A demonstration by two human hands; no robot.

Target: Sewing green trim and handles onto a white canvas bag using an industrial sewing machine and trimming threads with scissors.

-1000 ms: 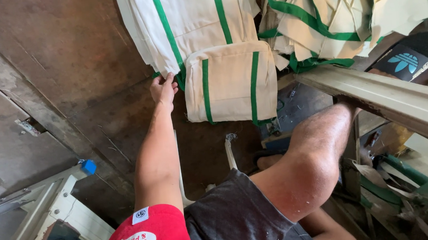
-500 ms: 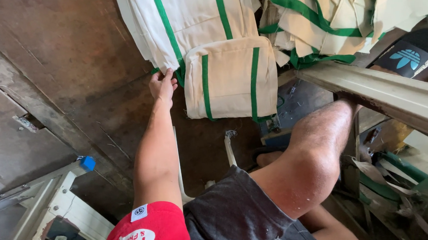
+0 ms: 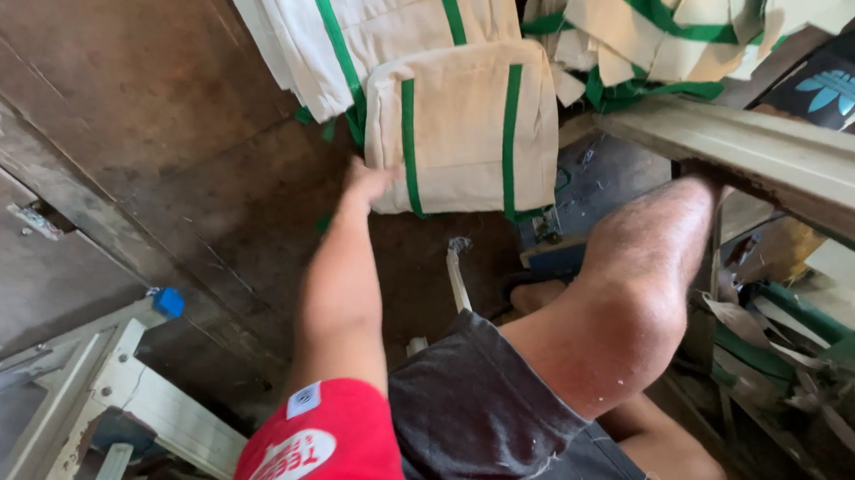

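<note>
My left hand reaches down to the floor and grips the lower left edge of a folded cream cloth bag with two green straps. Its fingers are tucked out of sight behind the bag's edge. The bag lies on top of a pile of similar cream and green bags. My right hand is not in view. My bare knee and dark shorts fill the lower middle of the frame.
A loose heap of cream and green cloth pieces lies at the top right. A pale table edge runs across the right side, with machine parts below it. A white metal frame with a blue cap stands at the lower left on the dark wooden floor.
My left hand has slid slightly down the bag's left edge, from fingers raised to closed on it. The bags have not visibly moved.
</note>
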